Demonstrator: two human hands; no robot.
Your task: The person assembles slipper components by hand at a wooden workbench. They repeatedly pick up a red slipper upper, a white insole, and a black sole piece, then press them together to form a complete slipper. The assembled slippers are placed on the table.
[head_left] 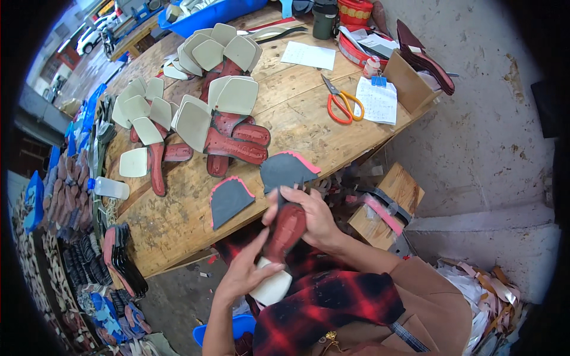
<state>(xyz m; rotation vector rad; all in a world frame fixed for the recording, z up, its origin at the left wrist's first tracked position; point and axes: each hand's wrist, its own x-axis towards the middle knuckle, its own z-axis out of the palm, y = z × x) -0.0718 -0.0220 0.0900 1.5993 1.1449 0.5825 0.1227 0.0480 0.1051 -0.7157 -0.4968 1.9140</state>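
Dark red sole piece (288, 230): I have it between my hands, in front of the near edge of the wooden table (285, 127) and over my lap, tilted, with its cream pad (272, 288) toward me. My left hand (248, 267) lies along its left side, thumb over the pad; I cannot tell how firmly those blurred fingers press. My right hand (312, 216) grips the upper end, thumb on top, fingers curled round. Both wrists are off the table, just short of its edge, with red-and-black plaid cloth (332, 299) beneath.

Below the table, a blue bin (234, 327) sits near my left forearm, and a wooden board (365, 228) with a pink strip (383, 215) stands beyond the table's right-hand edge, leaving my right elbow some room.

Just inside the table's near edge lie two grey pieces edged in pink, the left one (231, 202) close to the rim, the right one (288, 171) directly beyond my fingers. A dark curved stack (126, 261) sits at the table's near left corner, and a bottle with a blue cap (113, 188) by its left edge.

Farther in, red soles with cream pads (237, 142) overlap across the table's left half. A broad stretch of planks runs right of them, up to orange-handled scissors (337, 93) and a clipped sheet (381, 104) near the right edge. A brown box (409, 83) stands at the table's right corner; along the far side are a paper sheet (309, 55), a dark cup (325, 22) and a blue crate (217, 18).
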